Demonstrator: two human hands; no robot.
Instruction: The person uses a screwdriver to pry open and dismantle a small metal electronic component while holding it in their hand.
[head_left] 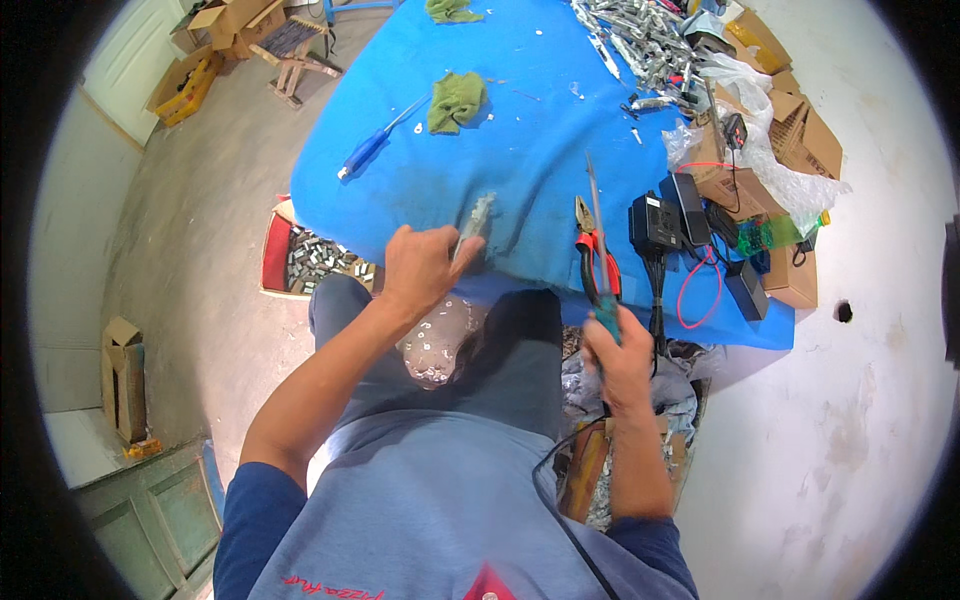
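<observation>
My left hand [425, 268] grips a small grey metal part [478, 217] and holds it against the near edge of the blue-covered table [520, 140]. My right hand [620, 355] is closed around the teal handle of a long thin soldering iron [598, 235], whose shaft points up and away over the table. Its dark cord runs down past my chest. Red-handled pliers [590, 240] lie on the cloth just left of the iron's shaft. A bowl of small metal bits [435, 345] rests on my lap between my arms.
A black power strip [655, 222] with plugs and a red wire lies right of the pliers. A green rag [456, 100], a blue-handled tool [370, 150] and a heap of metal parts [640, 45] sit farther out. Cardboard boxes [790, 130] line the right side; a parts box [310, 258] stands on the floor.
</observation>
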